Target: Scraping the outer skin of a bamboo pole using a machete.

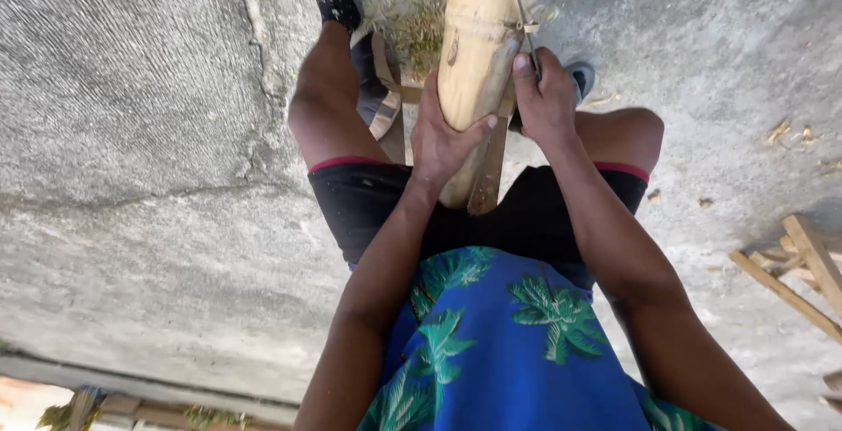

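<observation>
the left hand is wrapping around the thick bamboo pole, while the right hand is gripping a thin metal blade against it.

1. Bright daylight fills the head view; the rough grey concrete ground reads pale and nearly washed out at the upper left.
2. Shadows are soft and short, gathering under the bent legs and along the thick pale yellow bamboo pole.
3. The blue short-sleeved shirt with green palm leaves shows slightly smeared detail, close to the lens.
4. The loose light wooden slats at the right edge look soft and stretched by wide-angle distortion.
5. The lower left corner is overexposed and blurred, its content unclear.
</observation>
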